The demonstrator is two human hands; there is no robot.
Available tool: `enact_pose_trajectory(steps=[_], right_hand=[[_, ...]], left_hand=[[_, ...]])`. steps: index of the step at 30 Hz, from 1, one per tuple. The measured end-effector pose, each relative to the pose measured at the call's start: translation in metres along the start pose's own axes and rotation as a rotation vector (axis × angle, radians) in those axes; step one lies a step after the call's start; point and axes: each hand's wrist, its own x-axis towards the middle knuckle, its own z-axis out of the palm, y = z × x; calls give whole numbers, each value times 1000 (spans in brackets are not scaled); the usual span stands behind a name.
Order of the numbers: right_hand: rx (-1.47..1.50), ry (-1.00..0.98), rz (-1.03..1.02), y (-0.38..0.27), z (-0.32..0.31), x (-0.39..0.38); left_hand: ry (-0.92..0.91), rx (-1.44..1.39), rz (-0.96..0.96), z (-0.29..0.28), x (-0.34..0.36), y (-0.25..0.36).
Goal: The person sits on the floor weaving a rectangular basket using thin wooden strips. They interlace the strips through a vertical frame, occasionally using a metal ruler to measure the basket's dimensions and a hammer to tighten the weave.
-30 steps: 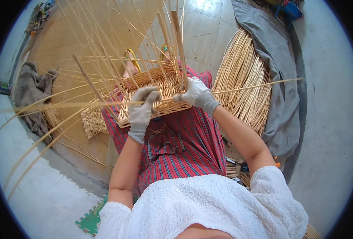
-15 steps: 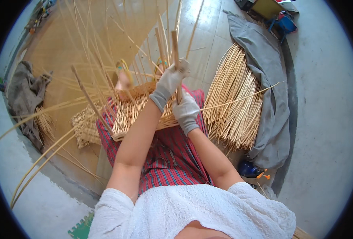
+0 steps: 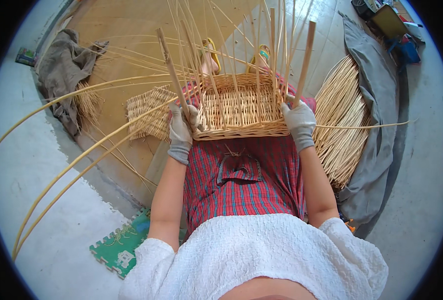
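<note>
- Head view: red plaid cloth (image 3: 276, 187) spread over my lap and legs.
- Grey fabric sheet (image 3: 379, 105) lies on the floor to my right, beside a thick bundle of pale, straight wicker rods (image 3: 345, 107).
- Rectangular, low-walled basket of golden wicker (image 3: 241, 133) sits on my lap over the knees, open side up, one long edge toward me; thin upright rods rise from its sides.
- Green foam mat with toothed edges (image 3: 124, 245) on the floor, lower left.
- Flat woven wicker panel (image 3: 154, 114) just left of the basket.
- My left hand (image 3: 180, 129), in a pale grey glove, is closed about the near left corner, at the foot of a thick brown wooden stake (image 3: 170, 62).
- My right hand (image 3: 300, 121), gloved alike, is closed at the near right corner, by the matching stake (image 3: 306, 57).
- Single pale rod (image 3: 364, 127) projects rightward from beside my right hand, crossing the bundle.
</note>
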Motion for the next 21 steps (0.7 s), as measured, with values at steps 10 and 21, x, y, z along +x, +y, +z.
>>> enact_pose_trajectory(steps=[10,21], right_hand=[[-70,148,-202,25,8,0],[372,504,-573,40,-1,-40]], left_hand=[[-120,-204,-89,-26,-14,-16],[334,193,313,4,-33,-12]])
